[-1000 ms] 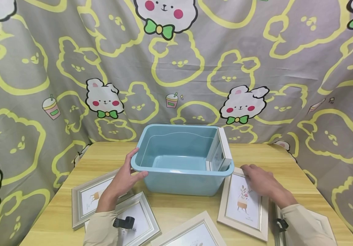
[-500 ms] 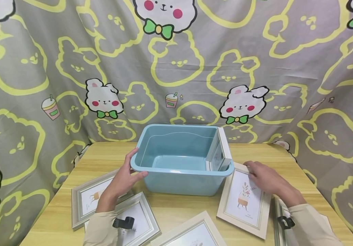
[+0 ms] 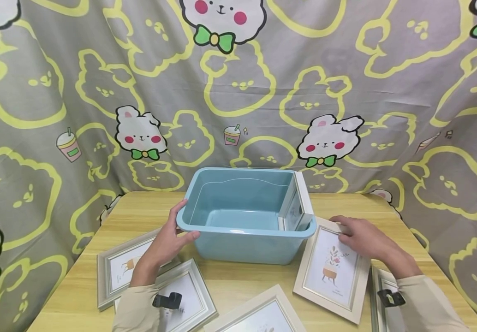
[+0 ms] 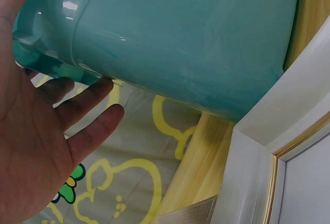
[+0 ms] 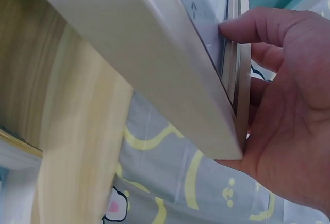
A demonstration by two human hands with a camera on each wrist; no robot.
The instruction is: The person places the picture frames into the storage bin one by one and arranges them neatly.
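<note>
My left hand [image 3: 165, 244] holds the left front corner of a blue plastic tub [image 3: 242, 246], its thumb along the front rim; the left wrist view shows the other fingers spread under the rim. At the tub's right end a pale picture frame [image 3: 303, 198] stands on edge inside. My right hand [image 3: 363, 237] grips a cream picture frame [image 3: 335, 267] by its far right corner. In the right wrist view the thumb presses on this frame's [image 5: 170, 74] front, with the fingers behind it. The print shows a potted plant on legs.
On the wooden table [image 3: 238, 281] several more frames lie flat: a beige one [image 3: 107, 276] and a silver one [image 3: 201, 288] at left, a cream one [image 3: 259, 302] in front, and a frame [image 3: 374, 299] under the right forearm. A patterned curtain [image 3: 238, 101] hangs behind.
My right hand has shifted a little to the right, its thumb now over the cream frame's front edge, and that frame has turned slightly and its far end has risen. The left hand and tub stay put.
</note>
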